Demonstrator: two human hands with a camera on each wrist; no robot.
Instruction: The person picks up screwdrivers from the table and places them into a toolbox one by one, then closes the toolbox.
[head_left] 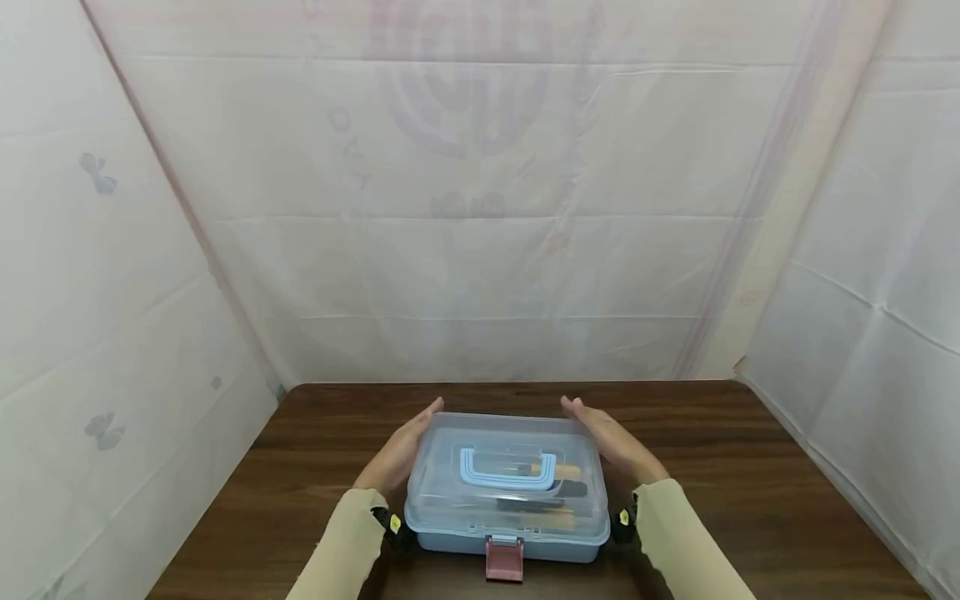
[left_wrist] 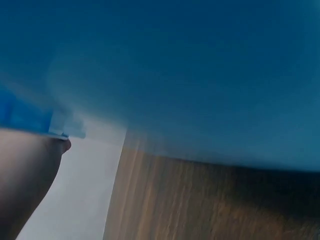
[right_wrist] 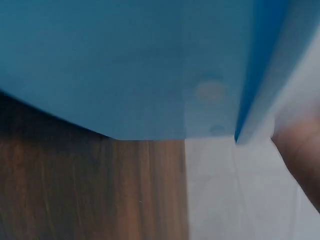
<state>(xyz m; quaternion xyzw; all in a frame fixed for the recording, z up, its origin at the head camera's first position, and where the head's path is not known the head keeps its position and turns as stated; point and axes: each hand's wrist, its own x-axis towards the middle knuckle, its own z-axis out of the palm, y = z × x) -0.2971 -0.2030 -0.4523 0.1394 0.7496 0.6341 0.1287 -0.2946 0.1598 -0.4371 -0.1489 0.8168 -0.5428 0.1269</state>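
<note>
A plastic storage box (head_left: 450, 492) with a clear lid and a light blue base sits on the wooden table. On its lid is a light blue carry handle (head_left: 507, 482), and a pink latch (head_left: 504, 560) sticks out at the front. Through the lid show several items with tan and dark parts. My left hand (head_left: 401, 450) lies along the box's left side with straight fingers. Along the opposite side is my right hand (head_left: 617, 442), fingers stretched toward the far corner. Both wrist views are filled by the blue box wall (left_wrist: 190, 80), close up and blurred.
The dark brown table (head_left: 345, 417) extends on both sides of the box. White sheeting (head_left: 480, 275) hangs behind it, and more sheeting (head_left: 885, 375) runs down the right side. Cream sleeves (head_left: 341, 546) and black wrist straps lie beside the box's front corners.
</note>
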